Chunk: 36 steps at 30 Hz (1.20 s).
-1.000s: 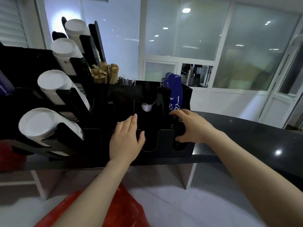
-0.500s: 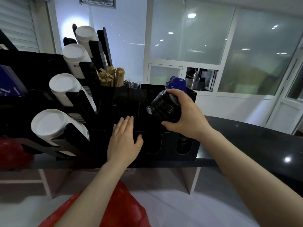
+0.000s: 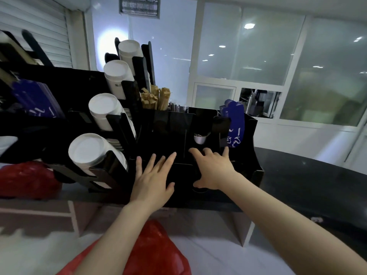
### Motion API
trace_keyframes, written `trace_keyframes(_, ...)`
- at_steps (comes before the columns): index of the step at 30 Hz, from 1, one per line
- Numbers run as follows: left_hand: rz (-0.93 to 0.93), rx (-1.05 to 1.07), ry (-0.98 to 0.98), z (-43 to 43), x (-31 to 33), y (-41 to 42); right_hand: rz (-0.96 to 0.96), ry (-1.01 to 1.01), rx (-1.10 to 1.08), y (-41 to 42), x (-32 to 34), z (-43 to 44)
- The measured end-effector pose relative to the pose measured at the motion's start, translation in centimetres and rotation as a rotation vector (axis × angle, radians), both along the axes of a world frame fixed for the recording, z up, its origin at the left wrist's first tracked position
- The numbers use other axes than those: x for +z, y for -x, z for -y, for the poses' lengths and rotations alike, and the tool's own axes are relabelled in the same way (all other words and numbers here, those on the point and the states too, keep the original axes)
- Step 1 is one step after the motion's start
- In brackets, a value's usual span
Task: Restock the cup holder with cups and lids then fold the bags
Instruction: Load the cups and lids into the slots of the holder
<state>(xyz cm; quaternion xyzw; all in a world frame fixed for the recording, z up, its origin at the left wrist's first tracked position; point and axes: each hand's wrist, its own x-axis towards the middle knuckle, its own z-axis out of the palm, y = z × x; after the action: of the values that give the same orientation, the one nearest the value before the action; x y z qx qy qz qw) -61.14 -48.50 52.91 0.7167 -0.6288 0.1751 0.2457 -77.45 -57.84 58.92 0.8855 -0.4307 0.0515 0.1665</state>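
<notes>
A person is resting both bare hands on the black cup holder point(image 3: 256, 155), which is standing on a dark counter point(image 3: 307, 175). The left hand point(image 3: 153, 179) is lying flat, fingers straight, against the holder's front panel. The right hand point(image 3: 213, 168) is spreading relaxed fingers over a front slot, grasping nothing visible. White cups point(image 3: 87, 149) are filling the angled racks at left. A red bag point(image 3: 158, 253) is lying beneath the forearms.

Counter point(image 3: 307, 175): cup holder point(image 3: 168, 126), perhaps red bag point(image 3: 25, 179)
</notes>
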Motion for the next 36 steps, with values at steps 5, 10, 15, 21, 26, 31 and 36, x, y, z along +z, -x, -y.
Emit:
trace_keyframes(5,-0.012,0.021,0.033,0.2,-0.1,0.3,-0.070,0.012,0.013,0.0,-0.4,0.4)
trace_keyframes(10,-0.027,0.034,0.021,0.0,-0.3,0.4,-0.038,-0.241,0.017,0.3,0.9,0.6)
trace_keyframes(15,-0.057,0.021,0.028,-0.1,-0.1,0.5,-0.013,-0.304,0.007,0.5,1.3,0.7)
trace_keyframes(21,-0.073,0.021,0.023,-0.2,-0.1,0.6,-0.018,-0.272,0.006,0.6,1.6,0.6)
trace_keyframes(26,-0.093,0.023,0.025,-0.1,-0.1,0.7,-0.036,-0.161,0.022,0.7,0.5,0.3)
trace_keyframes(31,-0.102,0.027,-0.006,-0.4,0.1,0.8,0.079,-0.319,0.054,1.2,1.6,0.4)
trace_keyframes(36,-0.102,0.028,-0.010,-0.5,0.2,0.9,0.266,-0.345,0.117,1.4,2.0,0.2)
